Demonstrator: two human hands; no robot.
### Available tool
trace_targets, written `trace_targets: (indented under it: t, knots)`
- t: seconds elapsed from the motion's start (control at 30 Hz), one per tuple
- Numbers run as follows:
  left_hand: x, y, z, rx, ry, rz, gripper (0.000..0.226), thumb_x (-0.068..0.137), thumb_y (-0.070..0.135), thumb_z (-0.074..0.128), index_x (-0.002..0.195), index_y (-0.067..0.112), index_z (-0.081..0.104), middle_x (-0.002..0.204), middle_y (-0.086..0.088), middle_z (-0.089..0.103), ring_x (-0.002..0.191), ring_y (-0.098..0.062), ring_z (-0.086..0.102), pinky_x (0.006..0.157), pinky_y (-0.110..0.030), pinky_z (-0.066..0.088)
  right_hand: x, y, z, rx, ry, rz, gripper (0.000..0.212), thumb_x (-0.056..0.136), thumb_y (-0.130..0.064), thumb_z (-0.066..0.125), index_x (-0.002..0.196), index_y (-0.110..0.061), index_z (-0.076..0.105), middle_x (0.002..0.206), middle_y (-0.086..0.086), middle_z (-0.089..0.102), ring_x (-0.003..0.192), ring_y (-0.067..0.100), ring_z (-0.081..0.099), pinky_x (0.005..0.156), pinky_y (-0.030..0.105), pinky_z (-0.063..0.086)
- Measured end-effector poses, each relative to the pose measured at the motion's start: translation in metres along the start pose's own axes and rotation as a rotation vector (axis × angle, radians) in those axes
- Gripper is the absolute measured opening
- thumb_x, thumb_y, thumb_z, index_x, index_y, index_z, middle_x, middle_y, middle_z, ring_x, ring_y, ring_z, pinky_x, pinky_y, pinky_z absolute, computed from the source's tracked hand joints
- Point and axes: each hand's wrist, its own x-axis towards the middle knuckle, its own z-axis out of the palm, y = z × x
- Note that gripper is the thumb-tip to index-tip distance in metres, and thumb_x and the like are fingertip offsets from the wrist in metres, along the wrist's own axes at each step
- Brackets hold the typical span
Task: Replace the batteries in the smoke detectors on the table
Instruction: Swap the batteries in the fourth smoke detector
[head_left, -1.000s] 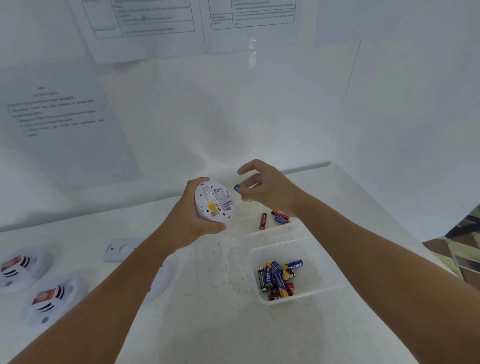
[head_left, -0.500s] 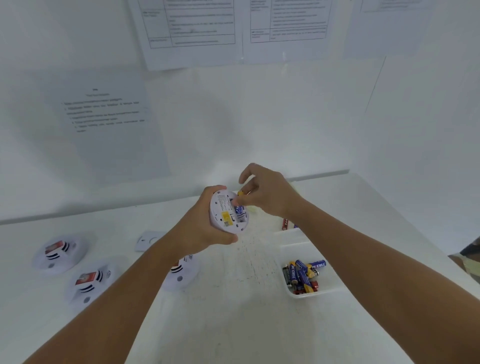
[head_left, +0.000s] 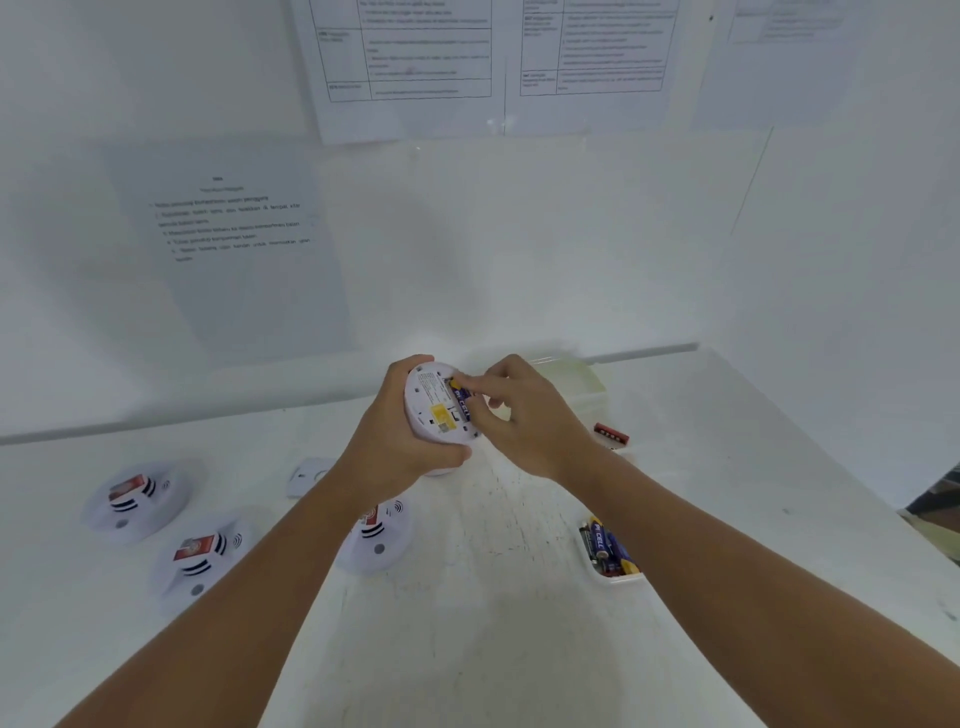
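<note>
My left hand (head_left: 400, 447) grips a round white smoke detector (head_left: 434, 410) above the table, its back side with a yellow label turned toward me. A blue battery (head_left: 462, 400) lies in the detector's open compartment. My right hand (head_left: 524, 415) presses on that battery with its fingertips, its other fingers curled. Three more white smoke detectors lie face up on the table: one (head_left: 136, 501) at far left, one (head_left: 200, 564) in front of it, and one (head_left: 376, 538) partly hidden under my left forearm.
A white tray (head_left: 597, 569) of blue batteries sits under my right forearm. A red battery (head_left: 611, 434) lies in another clear tray (head_left: 587, 387) behind my right hand. A white cover plate (head_left: 306, 475) lies left of centre. Paper sheets hang on the white wall.
My right hand carried the blue battery to the detector and now pushes it into the compartment. The view shifted, bringing the detectors on the left further into view.
</note>
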Motion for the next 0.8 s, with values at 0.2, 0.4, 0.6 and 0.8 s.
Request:
trace_targets:
  t: [0.2, 0.4, 0.6, 0.8]
  knots:
    - [0.008, -0.002, 0.005, -0.022, -0.033, -0.020, 0.099, 0.050, 0.032, 0.092, 0.136, 0.035, 0.044, 0.123, 0.011, 0.063, 0.116, -0.016, 0.064, 0.098, -0.042, 0.057, -0.001, 0.009, -0.005, -0.053, -0.066, 0.013, 0.037, 0.103, -0.028, 0.055, 0.139, -0.030, 0.064, 0.099, -0.011, 0.047, 0.088, 0.005, 0.050, 0.076, 0.018, 0.039]
    - [0.023, -0.003, 0.020, 0.003, -0.103, -0.057, 0.098, 0.062, 0.013, 0.097, 0.138, 0.037, 0.041, 0.122, 0.018, 0.061, 0.113, -0.007, 0.063, 0.089, -0.025, 0.056, 0.004, 0.032, -0.061, 0.048, -0.099, 0.136, 0.038, 0.099, -0.035, 0.065, 0.137, -0.033, 0.058, 0.099, -0.010, 0.064, 0.089, 0.002, 0.064, 0.081, 0.018, 0.050]
    - [0.038, -0.002, 0.043, 0.029, -0.151, -0.075, 0.098, 0.065, 0.007, 0.095, 0.139, 0.036, 0.039, 0.114, 0.029, 0.060, 0.110, 0.000, 0.062, 0.087, -0.025, 0.059, 0.012, 0.083, -0.103, -0.381, -0.487, 0.422, 0.023, 0.082, -0.025, 0.082, 0.099, -0.029, 0.068, 0.095, -0.008, 0.070, 0.090, 0.014, 0.066, 0.080, 0.031, 0.055]
    - [0.052, 0.004, 0.062, -0.006, -0.163, -0.105, 0.102, 0.055, 0.019, 0.094, 0.139, 0.037, 0.039, 0.125, 0.016, 0.059, 0.115, -0.006, 0.062, 0.091, -0.036, 0.061, 0.016, 0.096, -0.091, -0.690, -0.736, 0.367, 0.019, 0.083, -0.013, 0.075, 0.102, -0.013, 0.072, 0.099, 0.002, 0.072, 0.086, 0.018, 0.066, 0.062, 0.024, 0.045]
